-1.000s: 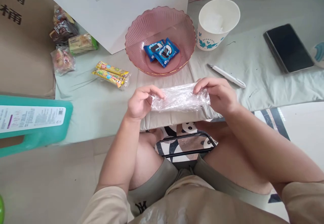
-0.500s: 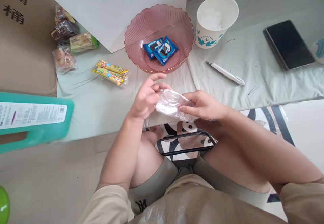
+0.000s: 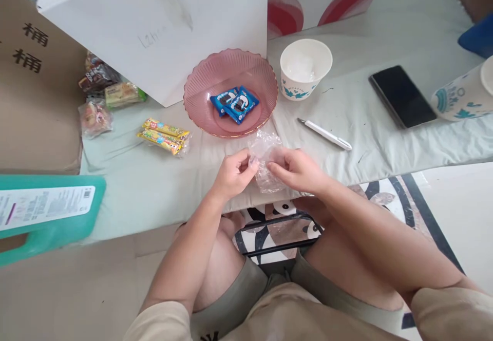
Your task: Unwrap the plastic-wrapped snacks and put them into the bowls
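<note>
Both my hands hold a crumpled clear plastic wrapper (image 3: 265, 152) just above the near edge of the low table (image 3: 154, 187). My left hand (image 3: 233, 174) pinches its left side and my right hand (image 3: 296, 170) pinches its right side. Just beyond them stands a pink ribbed bowl (image 3: 200, 94) with two blue biscuit packets (image 3: 234, 103) inside.
Yellow candy sticks (image 3: 164, 135) and several wrapped snacks (image 3: 103, 97) lie at the left. A white pen (image 3: 324, 134), a paper cup (image 3: 305, 69), a black phone (image 3: 401, 96) and a tipped cup (image 3: 464, 96) are at the right. A teal jug (image 3: 46, 215) sits at the left.
The wrapper was stretched wide between my hands, then my hands came together and crumpled it into a small bunch. The view tilted up, showing more of the table's far side.
</note>
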Tool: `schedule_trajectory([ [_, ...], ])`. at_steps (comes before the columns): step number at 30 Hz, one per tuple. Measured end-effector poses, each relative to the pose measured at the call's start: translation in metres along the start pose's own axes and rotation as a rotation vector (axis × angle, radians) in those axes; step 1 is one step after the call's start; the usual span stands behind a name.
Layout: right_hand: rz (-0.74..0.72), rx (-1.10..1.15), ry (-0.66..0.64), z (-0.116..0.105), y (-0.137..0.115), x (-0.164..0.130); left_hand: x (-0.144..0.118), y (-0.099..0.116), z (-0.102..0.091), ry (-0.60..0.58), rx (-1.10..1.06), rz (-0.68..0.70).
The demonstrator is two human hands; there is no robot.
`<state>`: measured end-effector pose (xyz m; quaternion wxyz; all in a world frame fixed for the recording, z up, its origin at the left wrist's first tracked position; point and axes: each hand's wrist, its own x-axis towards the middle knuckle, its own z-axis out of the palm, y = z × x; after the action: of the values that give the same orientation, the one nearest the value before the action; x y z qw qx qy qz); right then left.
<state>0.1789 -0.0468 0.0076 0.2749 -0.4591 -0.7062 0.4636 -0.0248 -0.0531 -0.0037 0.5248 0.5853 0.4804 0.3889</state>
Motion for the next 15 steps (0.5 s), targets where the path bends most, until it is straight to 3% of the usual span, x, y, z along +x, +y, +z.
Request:
schedule_trajectory([
  [5, -0.015, 0.208, -0.044, 0.001, 0.005, 0.002, 0.000, -0.005, 0.002, -0.147, -0.220, -0.102],
  [10, -0.065, 0.563, -0.049, 0.001, 0.005, 0.004, 0.010, -0.003, 0.000, -0.048, -0.396, -0.135],
  [15, -0.070, 0.554, -0.054, -0.012, 0.002, 0.007, 0.015, 0.002, -0.005, -0.201, -0.458, -0.185],
])
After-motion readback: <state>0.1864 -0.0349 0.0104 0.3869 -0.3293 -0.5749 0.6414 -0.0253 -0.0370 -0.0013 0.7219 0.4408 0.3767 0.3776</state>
